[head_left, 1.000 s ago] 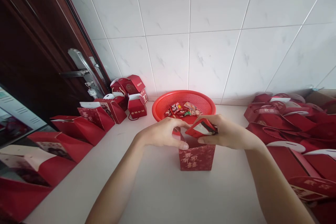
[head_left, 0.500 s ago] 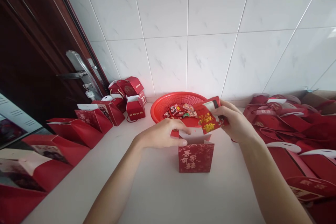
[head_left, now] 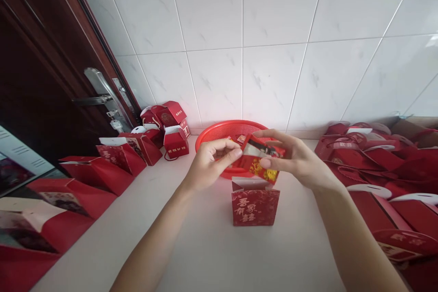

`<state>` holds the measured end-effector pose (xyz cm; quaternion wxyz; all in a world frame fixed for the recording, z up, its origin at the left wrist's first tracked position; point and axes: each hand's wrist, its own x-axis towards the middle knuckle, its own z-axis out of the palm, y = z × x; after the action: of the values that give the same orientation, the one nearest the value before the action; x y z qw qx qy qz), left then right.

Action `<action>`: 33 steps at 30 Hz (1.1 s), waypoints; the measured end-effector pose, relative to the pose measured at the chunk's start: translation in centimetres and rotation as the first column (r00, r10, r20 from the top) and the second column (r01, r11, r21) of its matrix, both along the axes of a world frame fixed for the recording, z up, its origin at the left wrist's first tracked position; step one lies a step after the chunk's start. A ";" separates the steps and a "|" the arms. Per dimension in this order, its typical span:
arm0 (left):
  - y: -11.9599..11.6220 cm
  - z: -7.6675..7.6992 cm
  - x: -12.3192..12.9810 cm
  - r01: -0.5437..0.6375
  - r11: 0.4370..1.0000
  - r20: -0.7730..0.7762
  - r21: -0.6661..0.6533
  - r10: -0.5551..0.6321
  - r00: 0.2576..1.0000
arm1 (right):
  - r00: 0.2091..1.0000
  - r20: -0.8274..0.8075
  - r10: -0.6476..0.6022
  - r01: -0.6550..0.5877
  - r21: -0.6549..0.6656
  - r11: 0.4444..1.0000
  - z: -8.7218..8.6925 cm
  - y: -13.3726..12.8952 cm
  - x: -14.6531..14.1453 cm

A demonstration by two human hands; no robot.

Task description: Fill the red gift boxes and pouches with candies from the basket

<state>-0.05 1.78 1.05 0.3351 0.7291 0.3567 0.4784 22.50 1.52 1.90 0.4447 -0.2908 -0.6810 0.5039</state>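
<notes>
Head view shows your right hand (head_left: 297, 159) pinching a red packet with yellow lettering (head_left: 251, 159), thumb across its near face and fingers behind, tilted above an open red gift box (head_left: 253, 207). Your left hand (head_left: 207, 164) has thumb and forefinger tips drawn close together at the packet's left edge; whether they pinch it or only sit beside it, you cannot tell from this angle.

The box stands upright on the worktop (head_left: 205, 255), in front of the red plastic basket (head_left: 212, 133) by the worktop's back edge. Neither hand steadies it, so if the packet's lower corner catches the raised white flap (head_left: 237, 185), the box, which looks like light card, could tip or slide. Should your left fingers tug while the right ones loosen, the packet may slip and drop behind the box. A hard pull could tear its wrapper. A wide swing of your left arm might knock the row of red boxes (head_left: 112, 182) along the worktop's left edge.
</notes>
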 end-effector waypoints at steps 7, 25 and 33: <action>0.2 -0.4 0.4 0.044 0.994 0.149 -0.096 -0.030 0.988 | 0.928 -0.337 -0.161 0.138 -0.089 0.986 -0.4 0.6 -0.2; -0.5 -0.1 0.9 0.091 0.992 0.083 -0.083 -0.084 0.993 | 0.946 -0.262 -0.191 0.209 0.044 0.977 -0.3 0.0 -0.6; -0.8 0.0 0.8 0.096 0.993 0.067 -0.064 -0.091 0.994 | 0.951 -0.271 -0.149 0.162 0.028 0.986 -0.5 0.2 -0.6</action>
<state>0.76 0.99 1.09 0.3927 0.7177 0.3272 0.4729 21.87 1.69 1.36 0.5782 -0.2613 -0.6021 0.4846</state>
